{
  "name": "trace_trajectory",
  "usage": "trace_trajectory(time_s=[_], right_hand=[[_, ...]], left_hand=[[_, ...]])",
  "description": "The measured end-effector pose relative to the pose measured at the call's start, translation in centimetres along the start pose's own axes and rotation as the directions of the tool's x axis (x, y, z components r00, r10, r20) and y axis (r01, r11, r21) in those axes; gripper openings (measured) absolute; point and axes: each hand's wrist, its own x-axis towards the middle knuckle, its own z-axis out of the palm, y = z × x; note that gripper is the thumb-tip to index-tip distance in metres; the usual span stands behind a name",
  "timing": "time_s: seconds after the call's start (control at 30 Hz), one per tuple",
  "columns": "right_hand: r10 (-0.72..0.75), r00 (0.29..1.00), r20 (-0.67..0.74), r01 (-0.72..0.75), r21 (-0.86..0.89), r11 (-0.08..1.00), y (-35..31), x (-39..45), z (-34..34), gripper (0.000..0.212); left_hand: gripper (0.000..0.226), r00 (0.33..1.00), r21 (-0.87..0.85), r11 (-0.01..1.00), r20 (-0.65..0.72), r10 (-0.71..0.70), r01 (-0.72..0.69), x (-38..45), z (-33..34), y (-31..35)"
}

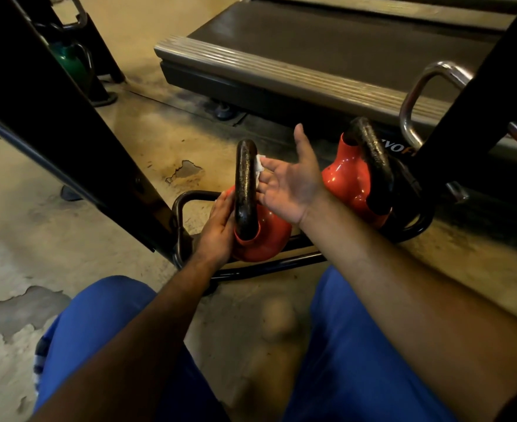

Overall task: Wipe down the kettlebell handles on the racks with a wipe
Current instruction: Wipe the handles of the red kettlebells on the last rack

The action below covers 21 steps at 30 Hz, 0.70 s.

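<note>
Pressing wipe [260, 166] against handle [245, 184], right grip [290, 181]

Mostly hidden behind the right hand's [290, 181] fingers: the wipe [260, 163]. Blurred at lower centre: a tan shape [277, 324]. Cut off at right: treadmill lettering [398, 146].
</note>
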Motion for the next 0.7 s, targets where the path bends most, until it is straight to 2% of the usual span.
trace_trajectory(time_s=[0.13, 0.27, 0.37, 0.5, 0.6, 0.7], right_hand=[[0.039, 0.999, 0.013, -0.039, 0.003, 0.999, 0.5, 0.3, 0.3, 0.110], [-0.006, 1.000, -0.029, 0.006, 0.008, 1.000, -1.3, 1.2, 1.5, 0.115], [0.014, 0.999, -0.041, -0.013, 0.007, 1.000, -1.5, 1.9, 1.6, 0.117], [0.060, 0.989, -0.133, -0.065, -0.038, 0.997, -2.3, 2.5, 1.9, 0.119], [0.048, 0.980, -0.193, -0.066, -0.088, 0.994, -2.1, 2.3, 2.6, 0.108], [0.033, 0.973, -0.228, -0.070, -0.154, 0.986, -1.1, 2.7, 2.2, 0.094]], left_hand=[[0.044, 1.000, -0.013, 0.999, -0.003, 0.029, -0.029, 0.1, 0.2, -0.5], [0.044, 0.999, -0.013, 0.999, -0.016, 0.037, -0.037, 0.5, 0.2, -0.8], [0.044, 0.999, -0.014, 0.999, -0.013, 0.033, -0.033, 0.5, 0.2, -0.7], [0.047, 0.999, 0.008, 1.000, -0.025, 0.023, -0.023, -0.2, 0.2, 1.0], [0.047, 0.998, 0.004, 0.999, -0.024, 0.052, -0.052, -0.2, 0.2, 0.7], [0.043, 1.000, -0.020, 1.000, -0.003, 0.017, -0.017, 0.4, 0.1, -0.5]])
